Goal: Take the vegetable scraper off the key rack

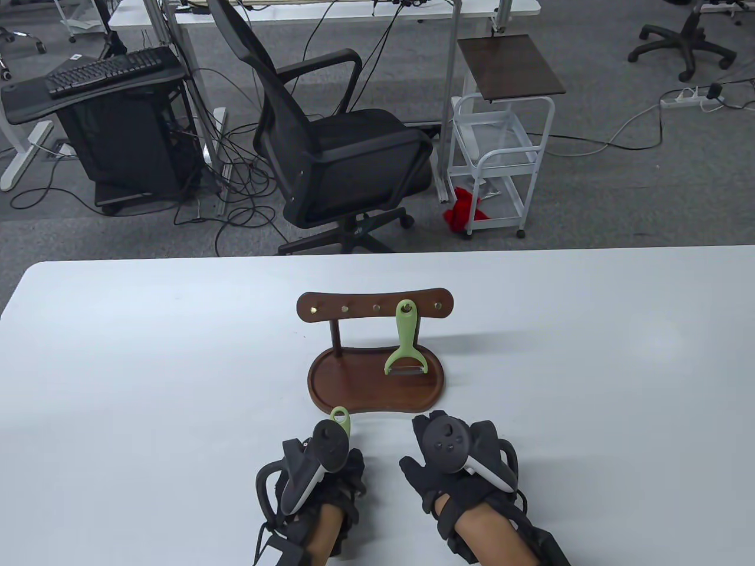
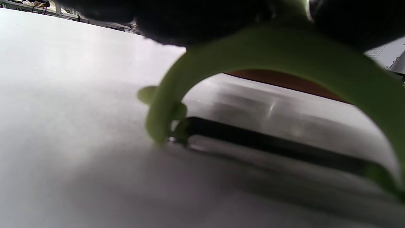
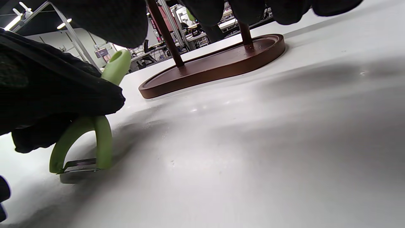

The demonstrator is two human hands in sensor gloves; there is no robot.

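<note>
The wooden key rack [image 1: 360,307] stands on its tray base [image 1: 348,386] at the table's middle. One green vegetable scraper [image 1: 406,337] hangs from a hook on it. My left hand [image 1: 330,457] grips a second green scraper [image 1: 346,425] just in front of the base, off the rack. Its blade end rests on the table in the left wrist view [image 2: 284,47] and the right wrist view [image 3: 102,139]. My right hand [image 1: 422,442] rests on the table beside it, holding nothing, fingers toward the base [image 3: 221,63].
The white table [image 1: 147,383] spreads wide on both sides of the rack. Beyond its far edge stand an office chair [image 1: 336,147] and a white cart [image 1: 501,159] on the floor.
</note>
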